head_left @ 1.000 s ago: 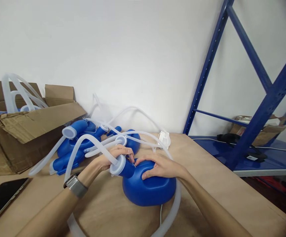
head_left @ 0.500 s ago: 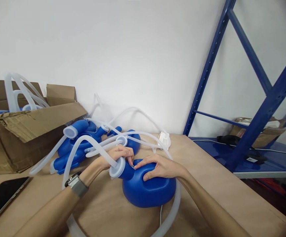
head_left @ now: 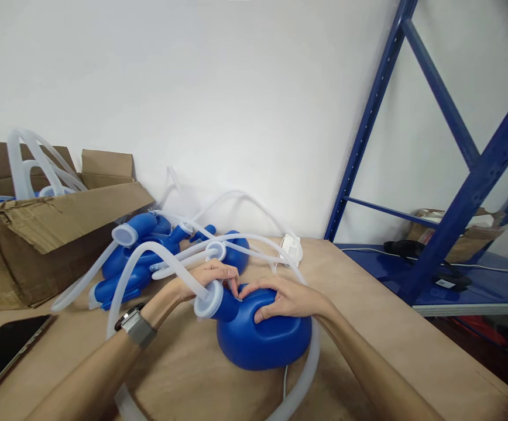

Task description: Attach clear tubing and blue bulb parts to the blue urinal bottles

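Note:
A blue plastic urinal bottle [head_left: 265, 345] lies on the table in front of me, its neck pointing left. A translucent cap [head_left: 209, 300] sits on the neck, and a clear hose [head_left: 148, 248] arches out of it to the left. My left hand [head_left: 214, 276] is behind the neck, fingers bent down against its far side near the body. What its fingertips pinch there is partly hidden. My right hand [head_left: 291, 297] wraps over the bottle's handle, thumb on the near side, its fingertips close to the left hand's.
More blue urinal bottles [head_left: 142, 251] with hoses are piled behind. An open cardboard box [head_left: 74, 216] with hoses stands left, a black tablet-like device [head_left: 6, 351] at the near left. A white plug-like device [head_left: 292, 250] lies by the wall. Blue metal shelving [head_left: 451, 216] rises right.
Both hands stay on the bottle in nearly the same place. The fingertips shift only slightly at the base of the neck.

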`<act>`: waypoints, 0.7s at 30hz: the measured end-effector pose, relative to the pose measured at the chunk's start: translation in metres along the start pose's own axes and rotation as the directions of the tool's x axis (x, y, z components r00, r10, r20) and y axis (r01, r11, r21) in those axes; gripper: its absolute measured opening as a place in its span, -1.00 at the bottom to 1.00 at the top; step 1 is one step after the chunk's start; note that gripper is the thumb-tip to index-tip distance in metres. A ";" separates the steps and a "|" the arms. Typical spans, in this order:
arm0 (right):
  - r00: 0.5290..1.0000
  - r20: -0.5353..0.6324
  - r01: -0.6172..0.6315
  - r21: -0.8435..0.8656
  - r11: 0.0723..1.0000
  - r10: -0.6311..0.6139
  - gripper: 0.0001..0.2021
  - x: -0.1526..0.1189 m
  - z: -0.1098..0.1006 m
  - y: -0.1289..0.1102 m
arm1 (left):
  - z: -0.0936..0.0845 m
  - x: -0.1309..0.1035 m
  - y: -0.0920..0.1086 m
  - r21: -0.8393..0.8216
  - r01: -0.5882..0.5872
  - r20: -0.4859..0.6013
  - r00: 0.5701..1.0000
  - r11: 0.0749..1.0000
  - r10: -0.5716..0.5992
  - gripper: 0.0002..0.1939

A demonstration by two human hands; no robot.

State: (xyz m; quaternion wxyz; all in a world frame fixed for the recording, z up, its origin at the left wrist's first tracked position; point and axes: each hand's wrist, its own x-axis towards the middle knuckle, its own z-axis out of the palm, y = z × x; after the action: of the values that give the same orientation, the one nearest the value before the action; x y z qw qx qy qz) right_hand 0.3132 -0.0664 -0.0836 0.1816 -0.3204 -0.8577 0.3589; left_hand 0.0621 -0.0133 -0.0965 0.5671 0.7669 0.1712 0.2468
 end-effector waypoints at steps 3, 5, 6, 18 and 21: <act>1.000 0.003 -0.016 0.002 1.000 0.016 -0.53 0.000 0.000 -0.002 | -0.001 0.000 -0.001 -0.004 0.012 0.006 1.000 1.000 -0.012 -0.61; 1.000 -0.001 -0.015 0.004 1.000 0.015 -0.53 0.000 0.000 -0.002 | -0.001 0.000 -0.002 0.010 0.015 -0.004 1.000 1.000 -0.015 -0.60; 1.000 -0.005 -0.016 0.006 1.000 0.016 -0.53 0.000 0.000 -0.002 | 0.000 0.000 -0.002 0.018 0.016 -0.011 1.000 1.000 -0.016 -0.59; 1.000 0.004 -0.006 0.027 1.000 0.006 -0.53 0.000 -0.002 -0.006 | -0.003 -0.001 -0.007 -0.068 0.068 -0.056 0.996 0.995 -0.072 -0.70; 1.000 0.005 -0.011 0.033 0.999 0.011 -0.54 0.000 -0.001 -0.005 | -0.004 -0.002 -0.009 -0.039 0.057 -0.056 0.997 0.998 -0.059 -0.66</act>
State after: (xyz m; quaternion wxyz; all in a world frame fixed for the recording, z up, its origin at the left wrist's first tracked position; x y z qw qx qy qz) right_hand 0.3123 -0.0684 -0.0792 0.1828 -0.3209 -0.8503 0.3750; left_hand 0.0582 -0.0087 -0.1041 0.5831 0.7435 0.2050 0.2553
